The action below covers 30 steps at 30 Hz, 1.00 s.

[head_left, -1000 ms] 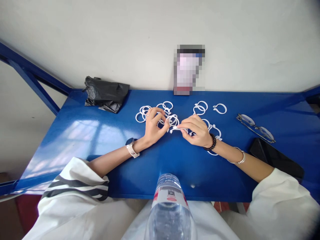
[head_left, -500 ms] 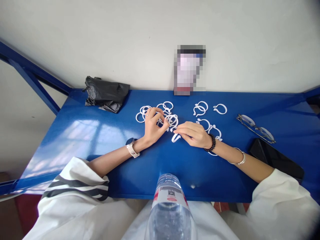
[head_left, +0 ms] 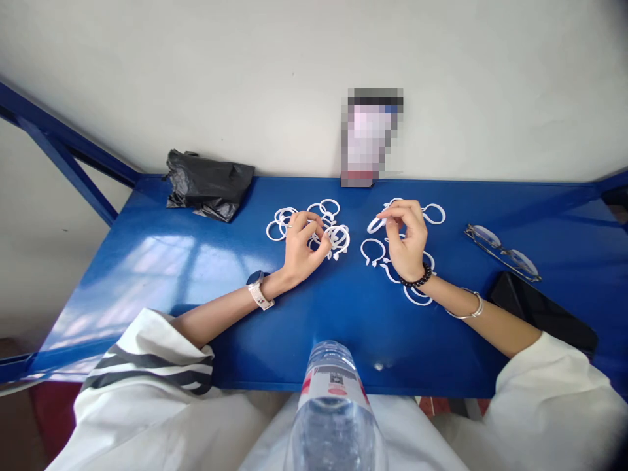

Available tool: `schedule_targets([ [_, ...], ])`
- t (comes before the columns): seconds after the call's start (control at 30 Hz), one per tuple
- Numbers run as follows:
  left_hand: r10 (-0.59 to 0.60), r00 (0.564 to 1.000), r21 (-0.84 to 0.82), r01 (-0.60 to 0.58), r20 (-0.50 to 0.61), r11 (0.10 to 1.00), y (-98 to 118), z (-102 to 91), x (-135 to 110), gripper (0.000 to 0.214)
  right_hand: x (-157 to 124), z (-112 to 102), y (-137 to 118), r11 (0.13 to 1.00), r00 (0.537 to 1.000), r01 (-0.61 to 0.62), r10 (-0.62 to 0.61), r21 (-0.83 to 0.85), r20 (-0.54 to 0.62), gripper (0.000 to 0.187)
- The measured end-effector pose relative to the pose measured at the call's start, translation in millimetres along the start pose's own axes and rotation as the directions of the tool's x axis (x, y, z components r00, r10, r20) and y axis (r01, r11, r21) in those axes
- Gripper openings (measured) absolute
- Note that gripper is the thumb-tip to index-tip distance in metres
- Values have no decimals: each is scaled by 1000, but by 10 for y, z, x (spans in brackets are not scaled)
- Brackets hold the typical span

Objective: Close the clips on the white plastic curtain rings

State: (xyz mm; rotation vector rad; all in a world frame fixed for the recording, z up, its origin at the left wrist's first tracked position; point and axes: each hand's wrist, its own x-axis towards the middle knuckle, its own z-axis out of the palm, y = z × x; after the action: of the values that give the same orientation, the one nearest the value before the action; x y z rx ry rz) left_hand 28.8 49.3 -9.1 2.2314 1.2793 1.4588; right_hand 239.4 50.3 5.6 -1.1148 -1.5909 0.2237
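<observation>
My left hand [head_left: 300, 247] rests on the blue table [head_left: 196, 275], its fingers curled and pinching a linked bunch of white plastic rings [head_left: 337, 237]. More white rings [head_left: 282, 219] lie just behind that hand. My right hand [head_left: 407, 239] is raised a little further back and to the right, thumb and fingers pinched on a single white ring [head_left: 375, 224]. Loose open white rings [head_left: 371, 251] lie around and under my right hand, and another ring [head_left: 434, 213] lies beyond it.
A crumpled black plastic bag [head_left: 209, 185] lies at the back left by the wall. Glasses [head_left: 500, 250] and a black phone [head_left: 542, 311] sit at the right. A clear water bottle [head_left: 333, 405] stands at the near edge between my arms. A pixelated card [head_left: 371, 137] leans on the wall.
My right hand has moved from beside the left hand's bunch back and to the right, over the loose rings, and now pinches one. The left hand has stayed put with its bunch.
</observation>
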Motion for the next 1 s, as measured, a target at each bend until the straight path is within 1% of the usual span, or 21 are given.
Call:
schedule_targets([
  [0.1,-4,1000,3,4,-2,1000,1,-1,3,22,2,-3,7,999,1000,25,-25,28,2,19],
  [0.17,-3,1000,3,3,0,1000,0,-2,5,22,-12,-8,-16,995,995,92,-94,39,38,18],
  [0.23,-7,1000,1,7,6,1000,-1,-4,5,22,-36,-6,-49,982,975,188,-191,32,116,16],
  [0.3,-14,1000,1,14,11,1000,-1,-5,5,21,-62,4,-79,960,935,281,-279,25,217,16],
  [0.4,-15,1000,1,15,11,1000,1,-6,5,20,-88,29,-97,923,861,385,-370,27,348,21],
  [0.47,-16,1000,3,16,25,1000,1,-6,3,21,-92,41,-92,895,809,446,-415,26,417,19],
  [0.53,-20,998,5,20,59,1000,0,-8,1,21,-92,43,-78,875,772,484,-439,22,460,14],
  [0.6,-14,995,2,14,102,1000,0,-12,0,21,-92,38,-61,876,768,482,-437,28,468,12],
  [0.73,33,984,-35,-27,178,999,9,-30,3,25,-100,26,-33,901,795,431,-402,42,454,15],
  [0.8,65,979,-63,-53,192,997,19,-38,8,29,-106,24,-25,902,790,428,-400,49,465,19],
  [0.9,125,970,-106,-105,210,989,37,-49,14,29,-115,25,-15,902,779,427,-405,69,478,27],
  [1.0,160,952,-103,-138,259,985,49,-61,10,28,-124,21,-3,911,792,410,-374,32,482,33],
])
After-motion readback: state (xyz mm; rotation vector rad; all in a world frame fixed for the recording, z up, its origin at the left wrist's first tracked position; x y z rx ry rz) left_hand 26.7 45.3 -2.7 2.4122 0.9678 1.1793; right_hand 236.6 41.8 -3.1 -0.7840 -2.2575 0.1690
